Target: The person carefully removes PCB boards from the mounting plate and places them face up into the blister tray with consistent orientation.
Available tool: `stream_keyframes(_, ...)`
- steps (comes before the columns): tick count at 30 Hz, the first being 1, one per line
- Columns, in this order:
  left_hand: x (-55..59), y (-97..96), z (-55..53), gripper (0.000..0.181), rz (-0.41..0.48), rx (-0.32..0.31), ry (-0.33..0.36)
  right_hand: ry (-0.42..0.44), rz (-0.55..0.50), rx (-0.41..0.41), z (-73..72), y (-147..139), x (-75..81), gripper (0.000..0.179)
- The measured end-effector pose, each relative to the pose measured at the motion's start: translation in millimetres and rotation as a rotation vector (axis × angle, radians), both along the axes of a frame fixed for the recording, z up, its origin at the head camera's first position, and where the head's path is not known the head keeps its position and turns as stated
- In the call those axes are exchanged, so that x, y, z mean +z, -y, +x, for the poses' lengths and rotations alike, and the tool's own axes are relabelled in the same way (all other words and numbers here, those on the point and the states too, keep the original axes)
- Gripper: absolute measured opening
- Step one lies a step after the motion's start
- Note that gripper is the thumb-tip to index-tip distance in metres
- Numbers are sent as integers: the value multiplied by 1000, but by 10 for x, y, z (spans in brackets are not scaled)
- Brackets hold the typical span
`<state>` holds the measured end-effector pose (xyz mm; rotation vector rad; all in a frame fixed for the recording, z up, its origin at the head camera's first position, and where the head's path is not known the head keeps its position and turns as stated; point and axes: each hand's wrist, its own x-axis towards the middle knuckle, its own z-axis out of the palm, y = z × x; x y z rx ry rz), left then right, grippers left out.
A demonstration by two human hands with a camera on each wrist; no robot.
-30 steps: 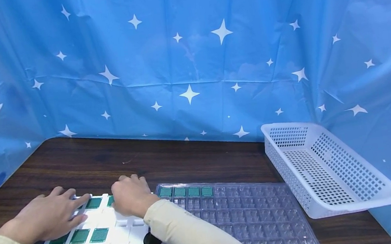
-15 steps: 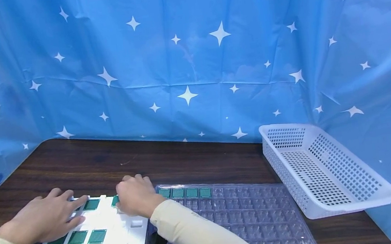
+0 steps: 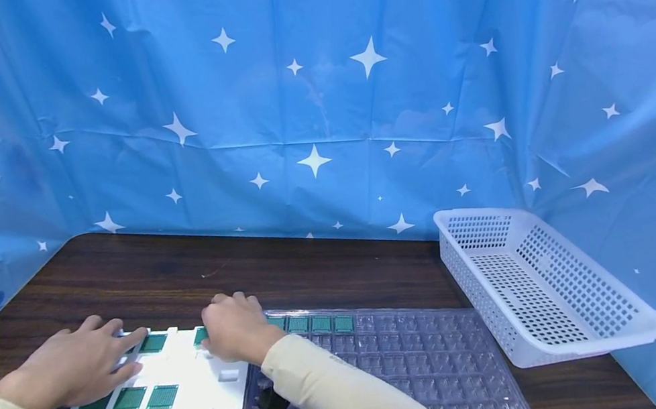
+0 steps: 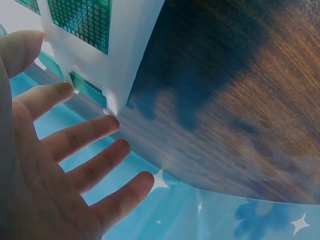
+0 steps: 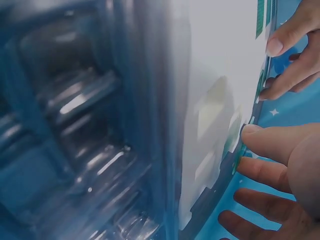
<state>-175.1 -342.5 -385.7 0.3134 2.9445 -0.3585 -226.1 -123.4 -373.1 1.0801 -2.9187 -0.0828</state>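
Note:
A white slotted tray [image 3: 172, 384] lies on the table with several green perforated circuit boards [image 3: 162, 397] in it. My left hand [image 3: 75, 361] rests at the tray's left end with fingers spread; its palm and straight fingers show in the left wrist view. At the tray's far edge, my right hand [image 3: 235, 328] pinches a green circuit board [image 3: 199, 336] between thumb and index finger, the other fingers loosely bent. The hand covers part of that board. To the right, a clear plastic blister tray [image 3: 419, 363] carries several green boards [image 3: 321, 324] along its far row.
A white perforated basket [image 3: 547, 287] stands at the right of the dark wooden table [image 3: 146, 265]. Behind the table hangs a blue curtain [image 3: 268, 103] with white stars. My right forearm crosses over the blister tray.
My right hand has moved a little to the right along the white tray's far edge, and the green circuit board has shifted right with it. My left hand has stayed on the tray.

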Motion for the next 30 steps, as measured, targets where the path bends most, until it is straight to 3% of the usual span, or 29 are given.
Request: stream_keyframes(30, -4, 12, -2, 68, 2, -2, -14, -28, -6, 41, -8, -198, 56, 19)
